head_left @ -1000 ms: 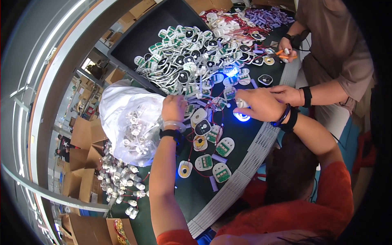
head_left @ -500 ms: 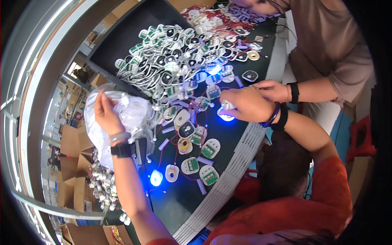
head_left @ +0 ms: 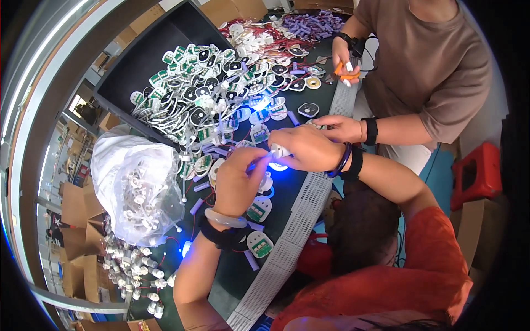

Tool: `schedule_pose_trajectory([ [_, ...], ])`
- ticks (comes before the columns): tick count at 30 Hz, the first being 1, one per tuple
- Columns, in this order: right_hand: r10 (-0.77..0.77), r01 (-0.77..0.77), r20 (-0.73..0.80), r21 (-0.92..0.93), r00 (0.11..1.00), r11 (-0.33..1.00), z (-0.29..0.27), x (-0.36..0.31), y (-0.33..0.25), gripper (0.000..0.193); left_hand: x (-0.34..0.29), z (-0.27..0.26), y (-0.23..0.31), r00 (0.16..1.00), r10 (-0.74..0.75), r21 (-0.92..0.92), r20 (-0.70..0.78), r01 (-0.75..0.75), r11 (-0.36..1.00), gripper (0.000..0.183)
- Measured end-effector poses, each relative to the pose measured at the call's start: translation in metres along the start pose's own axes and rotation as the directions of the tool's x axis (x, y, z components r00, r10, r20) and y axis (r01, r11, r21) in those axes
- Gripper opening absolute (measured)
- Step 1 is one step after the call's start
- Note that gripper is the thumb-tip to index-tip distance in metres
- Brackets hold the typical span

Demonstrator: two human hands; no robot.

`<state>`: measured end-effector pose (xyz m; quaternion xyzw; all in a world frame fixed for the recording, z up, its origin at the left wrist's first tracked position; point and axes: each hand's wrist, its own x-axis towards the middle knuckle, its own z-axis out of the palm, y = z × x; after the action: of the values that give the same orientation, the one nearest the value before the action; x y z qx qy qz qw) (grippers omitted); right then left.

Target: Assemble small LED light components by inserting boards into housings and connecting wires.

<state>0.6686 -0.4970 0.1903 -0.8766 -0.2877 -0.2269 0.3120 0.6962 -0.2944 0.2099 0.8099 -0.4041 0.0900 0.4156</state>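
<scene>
My right hand (head_left: 312, 149), wearing a dark bangle and black band, grips a small white lamp part (head_left: 280, 150) above the table; blue light glows beneath it. Fingertips of my left hand (head_left: 237, 179) are pinched together right against this part. Whatever they hold is too small and shaded to tell. Below the hands lie white rounded plates with green circuit boards (head_left: 259, 208) and purple cylindrical cells (head_left: 251, 260). To the left of my left hand, a white plastic bag (head_left: 113, 176) holds many small clear and white fittings (head_left: 141, 201).
A big heap of wired plates (head_left: 193, 83) spills from a black tray (head_left: 165, 41). White lamp parts (head_left: 130, 270) pile at lower left. Across the table edge, a person in brown (head_left: 419, 77) holds an orange-handled tool (head_left: 348, 73). Another dark-haired head (head_left: 361, 231) sits close below my right forearm.
My left hand has moved right, from over the plastic bag to the lamp part in my right hand, its fingers now pinched. The view has shifted, showing more of the person in brown.
</scene>
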Motion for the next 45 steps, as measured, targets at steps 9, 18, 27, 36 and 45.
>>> schedule_pose_trajectory([
  [9, 0.003, -0.003, 0.013, -0.006, 1.000, 1.000, -0.001, -0.003, 0.005, 0.027, -0.001, 0.007, -0.003, 1.000, -0.008, -0.058, -0.004, 0.008, 0.998, 0.012],
  [18, 0.004, -0.002, 0.017, -0.081, 1.000, 0.997, 0.000, -0.004, 0.010, 0.028, 0.000, 0.011, -0.002, 0.998, -0.056, -0.127, -0.013, 0.054, 0.990, 0.011],
  [27, -0.065, 0.073, 0.039, -0.262, 0.997, 0.962, 0.002, -0.005, 0.012, 0.026, 0.000, 0.010, 0.004, 0.986, 0.163, 0.296, -0.031, -0.147, 0.944, 0.012],
  [36, -0.100, 0.111, 0.050, -0.361, 0.994, 0.926, 0.002, -0.005, 0.013, 0.020, 0.000, 0.015, 0.003, 0.972, 0.235, 0.360, -0.028, -0.209, 0.909, 0.012],
  [45, -0.038, 0.045, 0.030, -0.287, 0.999, 0.957, 0.004, -0.006, 0.010, 0.024, 0.005, 0.021, 0.013, 0.979, 0.185, 0.265, -0.090, -0.155, 0.952, 0.013],
])
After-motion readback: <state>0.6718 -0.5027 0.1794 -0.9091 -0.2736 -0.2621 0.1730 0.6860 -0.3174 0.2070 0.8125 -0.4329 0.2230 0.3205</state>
